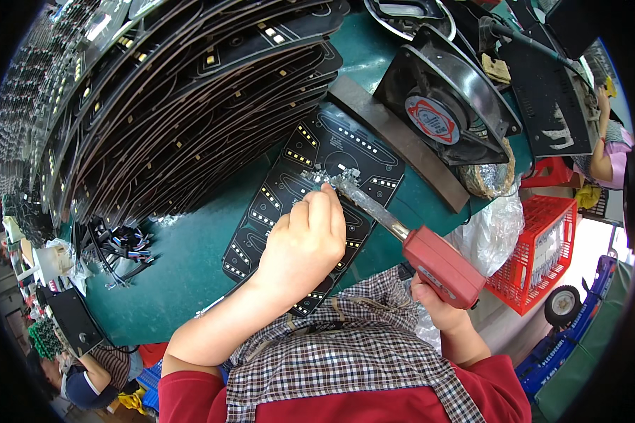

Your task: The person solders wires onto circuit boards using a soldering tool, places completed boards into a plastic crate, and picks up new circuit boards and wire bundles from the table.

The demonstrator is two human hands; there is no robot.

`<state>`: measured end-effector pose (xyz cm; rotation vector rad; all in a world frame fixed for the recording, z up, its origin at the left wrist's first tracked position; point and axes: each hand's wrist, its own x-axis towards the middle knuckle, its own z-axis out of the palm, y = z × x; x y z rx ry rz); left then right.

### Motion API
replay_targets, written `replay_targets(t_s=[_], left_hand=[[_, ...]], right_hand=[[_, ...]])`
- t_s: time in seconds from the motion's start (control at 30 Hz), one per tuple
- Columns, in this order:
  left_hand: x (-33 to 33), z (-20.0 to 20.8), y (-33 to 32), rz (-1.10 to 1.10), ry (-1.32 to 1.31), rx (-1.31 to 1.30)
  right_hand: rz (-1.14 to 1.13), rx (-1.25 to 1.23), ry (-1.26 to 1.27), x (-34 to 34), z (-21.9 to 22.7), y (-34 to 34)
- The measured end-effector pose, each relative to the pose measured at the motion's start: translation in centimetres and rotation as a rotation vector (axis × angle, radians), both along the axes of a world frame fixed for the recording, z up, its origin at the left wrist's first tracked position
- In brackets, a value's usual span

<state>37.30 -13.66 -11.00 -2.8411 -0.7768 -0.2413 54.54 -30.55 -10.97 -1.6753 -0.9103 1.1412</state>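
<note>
From my distant seat, through the head camera, I had a black circuit board (354,220) below me, lying aslant on the green table (183,261); rows of small pale parts dotted its face, and a little pile of silvery bits (324,175) sat on its upper half. The left hand (307,236) reached over the board, its fingers bunched with the fingertips at the pile's near edge; I could not make out whether anything was pinched between them. The right hand (439,304) was wrapped around the grip of a red-bodied tool (444,266); its metal barrel slanted up and leftward over the board, and the far end met the pile just beside the left fingertips.

Around this I saw a tall, leaning stack of black boards (190,134) to the upper left, with a tangle of cables (127,247) near its foot; a dark bar (402,144) lay along the board's upper right side, and a black fan (444,106) stood beyond it; farther right were a crumpled clear bag (490,236) and a red crate (533,257).
</note>
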Motion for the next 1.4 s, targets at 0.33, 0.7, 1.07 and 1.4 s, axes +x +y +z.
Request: replay_targets(t_s=[0.33, 0.7, 1.07, 1.4], left_hand=[[0.1, 0.2, 0.0, 0.009, 0.016, -0.026], [0.2, 0.2, -0.1, 0.017, 0.022, -0.009], [0.3, 0.3, -0.2, 0.024, 0.029, 0.006], [0.7, 2.1, -0.5, 0.181, -0.004, -0.189]], right_hand=[[-0.080, 0.114, 0.423, -0.1, 1.4, 1.4], [-0.039, 0.006, 0.146, 0.5, -0.2, 0.5], [-0.105, 0.179, 0.429, 0.2, 0.2, 0.3], [-0.197, 0.288, 0.498, -0.1, 1.2, -0.8]])
